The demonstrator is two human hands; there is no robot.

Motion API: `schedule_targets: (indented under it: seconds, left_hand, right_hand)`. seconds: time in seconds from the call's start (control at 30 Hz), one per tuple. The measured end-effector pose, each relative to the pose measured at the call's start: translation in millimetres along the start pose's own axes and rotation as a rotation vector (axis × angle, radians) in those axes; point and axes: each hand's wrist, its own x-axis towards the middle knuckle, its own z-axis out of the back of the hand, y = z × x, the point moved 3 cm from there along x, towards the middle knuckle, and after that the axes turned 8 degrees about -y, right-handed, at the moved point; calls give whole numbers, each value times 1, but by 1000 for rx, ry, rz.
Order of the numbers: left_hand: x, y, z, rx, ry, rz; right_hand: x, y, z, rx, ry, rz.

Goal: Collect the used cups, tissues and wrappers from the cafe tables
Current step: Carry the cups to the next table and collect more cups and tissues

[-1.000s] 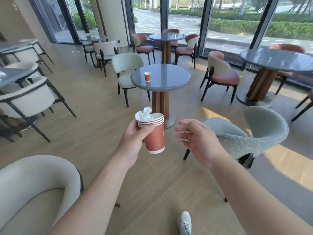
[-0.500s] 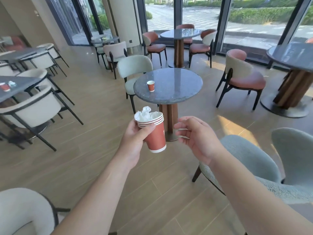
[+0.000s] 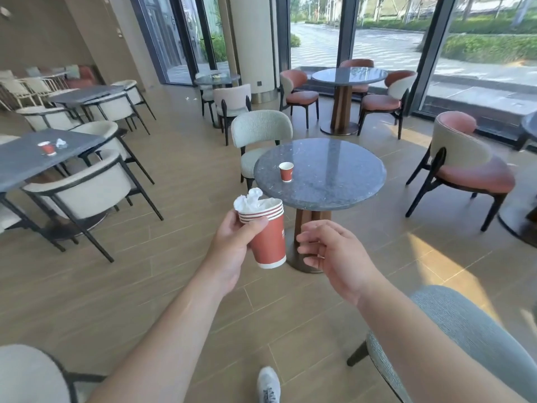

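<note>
— What does the left hand (image 3: 232,245) have?
— It grips a stack of red paper cups (image 3: 268,234), thumb across the rims, with crumpled white tissue (image 3: 250,199) stuffed in the top cup.
— And the right hand (image 3: 334,254)?
— It hangs just right of the stack, fingers loosely curled, holding nothing.
— Where is the litter?
— One small red paper cup (image 3: 286,171) stands upright on the round grey table (image 3: 334,181) just beyond the hands. Far left, a square dark table (image 3: 23,161) carries another red cup (image 3: 48,148) beside a white tissue wad (image 3: 61,143).
</note>
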Motion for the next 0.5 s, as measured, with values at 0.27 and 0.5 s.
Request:
schedule_targets:
  seconds: [0.27,0.5]
  left_hand:
    - [135,41,14,-56,-7,79]
    - [272,49,35,-131,-3,123]
  right_hand:
    - [117,-2,-28,-67,-47,-19]
    - [250,10,-82,-158,-97,-34]
